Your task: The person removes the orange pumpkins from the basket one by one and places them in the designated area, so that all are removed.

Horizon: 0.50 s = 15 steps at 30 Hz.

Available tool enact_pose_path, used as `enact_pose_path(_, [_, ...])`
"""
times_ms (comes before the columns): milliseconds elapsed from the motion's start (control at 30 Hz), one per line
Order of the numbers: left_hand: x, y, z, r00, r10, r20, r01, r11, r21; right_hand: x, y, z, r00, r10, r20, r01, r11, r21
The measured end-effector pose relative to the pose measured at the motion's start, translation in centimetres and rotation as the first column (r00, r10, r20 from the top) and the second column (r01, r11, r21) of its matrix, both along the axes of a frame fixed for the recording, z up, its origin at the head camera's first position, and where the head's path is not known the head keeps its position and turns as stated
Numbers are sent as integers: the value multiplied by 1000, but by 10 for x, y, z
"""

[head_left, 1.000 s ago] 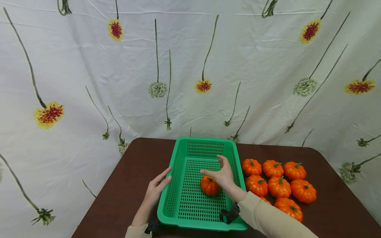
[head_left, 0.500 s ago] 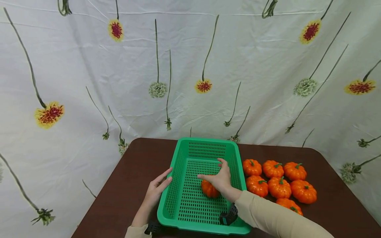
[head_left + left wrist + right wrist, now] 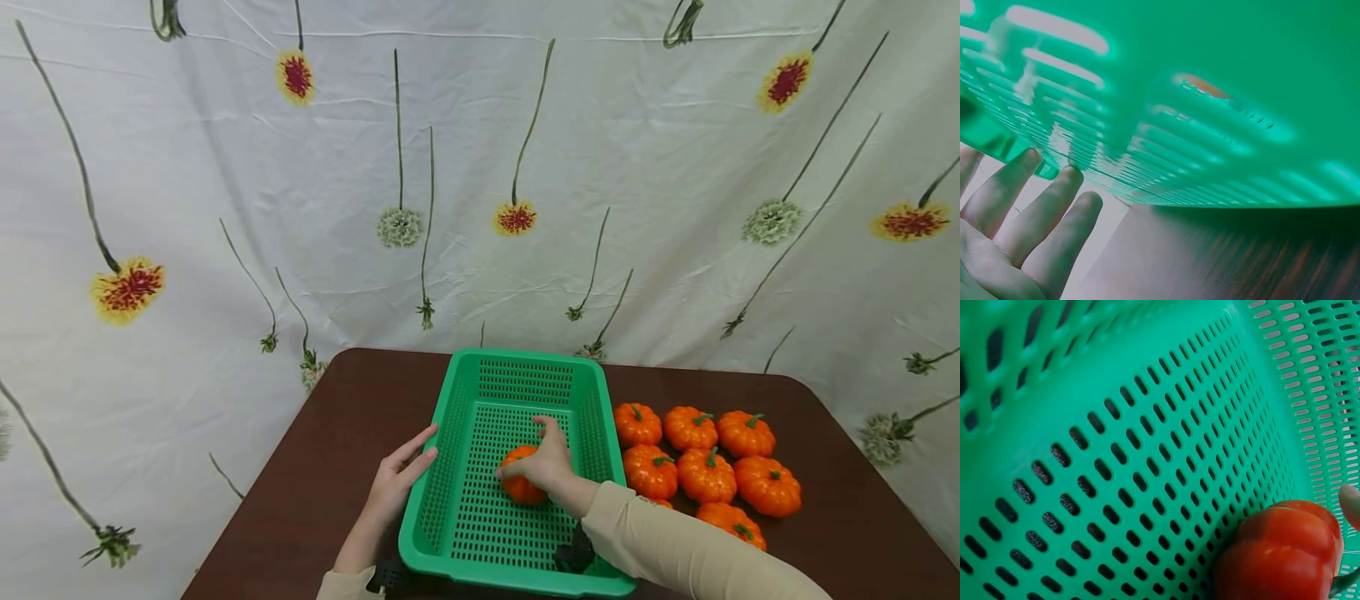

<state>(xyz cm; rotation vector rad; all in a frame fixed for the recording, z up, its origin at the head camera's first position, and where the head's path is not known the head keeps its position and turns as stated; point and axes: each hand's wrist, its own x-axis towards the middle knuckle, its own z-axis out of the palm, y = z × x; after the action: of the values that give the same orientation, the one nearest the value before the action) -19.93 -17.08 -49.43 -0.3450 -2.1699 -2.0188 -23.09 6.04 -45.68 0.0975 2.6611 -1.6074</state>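
A green plastic basket (image 3: 480,533) with slotted walls stands on the table. Inside it lies one small orange pumpkin (image 3: 523,493), resting on the slotted floor. My right hand (image 3: 553,460) reaches over the pumpkin, thumb on its near left side and fingers spread beyond it. In the right wrist view, a fingertip (image 3: 1351,505) stands slightly apart from the pumpkin (image 3: 1279,556). My left hand (image 3: 395,482) is at the basket's left side, its fingertips by the rim. The left wrist view shows those fingers (image 3: 1063,250) nearly straight along the slotted outer wall (image 3: 1241,137).
Several more orange pumpkins (image 3: 707,475) sit in rows right of the basket, one partly hidden by my right sleeve (image 3: 660,533). The dark brown table (image 3: 322,467) ends at a flower-printed white cloth (image 3: 465,275) behind.
My right hand has come down and nearer, closer around the pumpkin in the basket. The pumpkin and basket have shifted slightly. My left hand keeps its place.
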Motion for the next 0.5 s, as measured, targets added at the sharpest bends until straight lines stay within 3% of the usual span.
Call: enact_pose_path(500, [0,0,0,1000,-4,-11,4,1000,2,-5,-1,2,1000,27,-11,-28,992,-121])
